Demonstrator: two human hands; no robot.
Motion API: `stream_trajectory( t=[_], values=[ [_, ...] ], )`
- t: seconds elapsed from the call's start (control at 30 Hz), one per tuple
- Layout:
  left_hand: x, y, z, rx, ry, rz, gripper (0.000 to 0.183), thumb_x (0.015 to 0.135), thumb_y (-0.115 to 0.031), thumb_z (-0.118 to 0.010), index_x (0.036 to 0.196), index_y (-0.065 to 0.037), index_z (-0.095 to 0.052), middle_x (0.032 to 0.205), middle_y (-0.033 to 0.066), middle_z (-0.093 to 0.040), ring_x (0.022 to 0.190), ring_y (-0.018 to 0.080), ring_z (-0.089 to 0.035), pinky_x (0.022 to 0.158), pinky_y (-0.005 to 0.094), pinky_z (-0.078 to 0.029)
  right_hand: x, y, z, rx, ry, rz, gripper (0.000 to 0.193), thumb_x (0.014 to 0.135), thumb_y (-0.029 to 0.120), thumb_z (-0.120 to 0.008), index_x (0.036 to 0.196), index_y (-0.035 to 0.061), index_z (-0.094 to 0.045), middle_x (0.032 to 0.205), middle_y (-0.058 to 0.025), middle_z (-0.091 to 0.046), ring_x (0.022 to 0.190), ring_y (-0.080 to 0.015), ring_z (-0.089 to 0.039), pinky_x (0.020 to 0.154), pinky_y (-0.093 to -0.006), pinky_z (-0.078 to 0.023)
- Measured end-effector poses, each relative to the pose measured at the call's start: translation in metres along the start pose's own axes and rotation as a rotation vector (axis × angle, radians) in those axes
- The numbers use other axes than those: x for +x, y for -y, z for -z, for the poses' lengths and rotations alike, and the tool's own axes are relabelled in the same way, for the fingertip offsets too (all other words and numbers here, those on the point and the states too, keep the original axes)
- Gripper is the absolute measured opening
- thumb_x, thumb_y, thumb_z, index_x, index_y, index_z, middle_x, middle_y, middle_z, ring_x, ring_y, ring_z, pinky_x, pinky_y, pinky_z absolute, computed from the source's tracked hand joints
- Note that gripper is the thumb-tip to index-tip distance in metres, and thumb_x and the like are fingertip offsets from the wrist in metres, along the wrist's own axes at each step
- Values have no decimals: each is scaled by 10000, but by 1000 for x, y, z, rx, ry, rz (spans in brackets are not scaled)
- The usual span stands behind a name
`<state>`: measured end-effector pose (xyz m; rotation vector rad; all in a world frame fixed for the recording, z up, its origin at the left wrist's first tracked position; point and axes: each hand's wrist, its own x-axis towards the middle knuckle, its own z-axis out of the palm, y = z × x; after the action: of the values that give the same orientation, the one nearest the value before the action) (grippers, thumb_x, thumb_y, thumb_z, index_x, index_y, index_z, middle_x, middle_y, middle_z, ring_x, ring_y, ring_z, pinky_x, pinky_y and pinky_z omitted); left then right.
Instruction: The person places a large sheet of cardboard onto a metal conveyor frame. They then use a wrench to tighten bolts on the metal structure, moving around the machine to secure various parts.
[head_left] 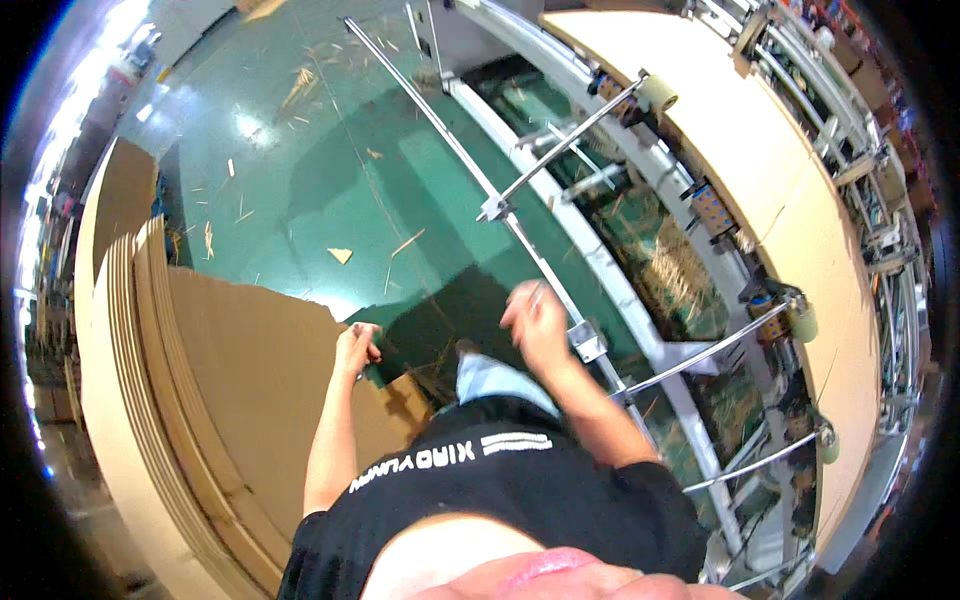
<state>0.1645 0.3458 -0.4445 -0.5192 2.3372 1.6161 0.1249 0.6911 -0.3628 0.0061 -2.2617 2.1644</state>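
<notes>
At the right-hand edge of a brown cardboard sheet (250, 340) is my left hand (358, 348), its fingers curled in. Whether it grips that edge or something small, I cannot make out. My right hand (537, 322) hangs above the floor, just left of a long metal rail (540, 262). Motion blurs its fingers, and no held object shows there. The sheet leans with a stack of thick cardboard sheets (122, 310) on my left. A smaller brown cardboard piece (408, 400) shows beside my left forearm.
On my right runs a conveyor frame with metal crossbars (570, 137), pale rollers (658, 92) and a long tan board (800, 220) on top. Wood-coloured scraps (340, 256) and shavings are scattered on the green floor (270, 200). More shavings (675, 270) lie beneath the frame.
</notes>
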Motion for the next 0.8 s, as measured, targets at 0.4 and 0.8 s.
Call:
stream_trajectory(
  t=[0.4,0.8],
  values=[
    [184,127,214,-46,14,343,394,886,-366,-447,1045,-23,-556,643,129,-599,470,197,-561,427,310,-450,398,-49,231,749,-1322,172,323,795,-32,-520,1086,-1,-383,888,-150,-544,608,-260,-599,408,-325,-370],
    [712,-150,331,131,87,58,294,844,-277,-495,899,-8,-602,510,100,-553,427,162,-540,411,281,-408,442,76,-51,-175,-1382,229,330,902,378,-440,896,65,-546,716,-40,-572,468,-64,-398,399,-185,-308]
  ],
)
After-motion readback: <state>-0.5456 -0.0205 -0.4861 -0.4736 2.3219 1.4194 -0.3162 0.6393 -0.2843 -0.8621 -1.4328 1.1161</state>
